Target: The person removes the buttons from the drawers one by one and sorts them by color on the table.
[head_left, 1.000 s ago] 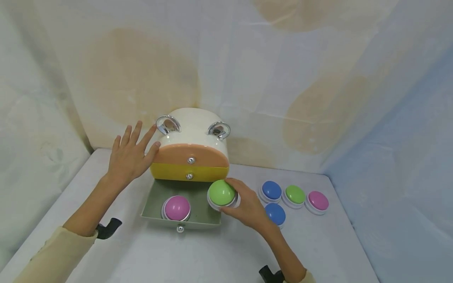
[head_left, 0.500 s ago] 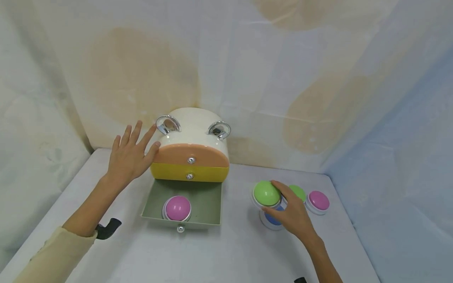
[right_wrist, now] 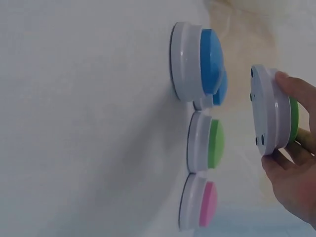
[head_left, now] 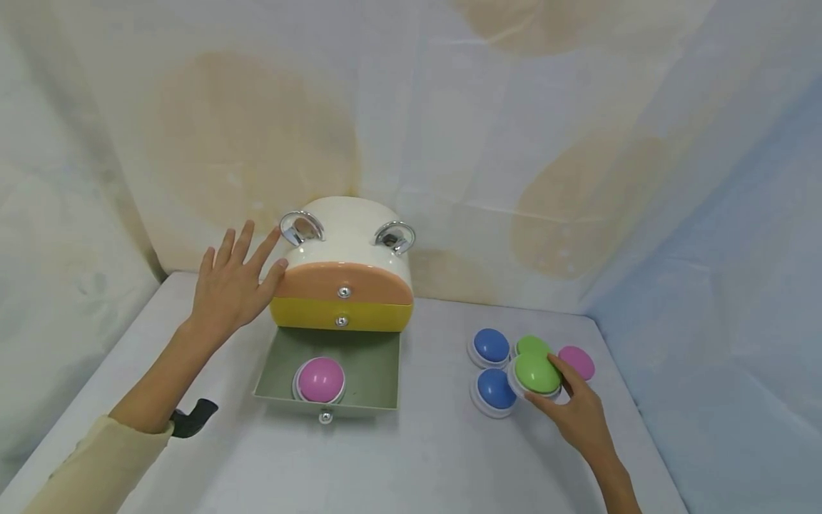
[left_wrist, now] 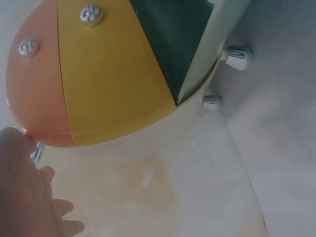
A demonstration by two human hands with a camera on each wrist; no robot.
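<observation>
My right hand grips a green dome button by its white rim, just above the table among the other buttons. In the right wrist view the held green button is off the surface, its underside showing, with my fingers round its edge. My left hand rests flat, fingers straight, against the left side of a cream drawer box. The box's bottom grey-green drawer is pulled out, and a pink button lies in it.
Two blue buttons, a second green button and a pink button sit on the table at the right. The orange drawer and yellow drawer are closed. Cloth walls enclose the white table.
My right hand carried the green button from the open drawer's right edge over to the button group at the right and lowered it there. The left hand stayed on the box.
</observation>
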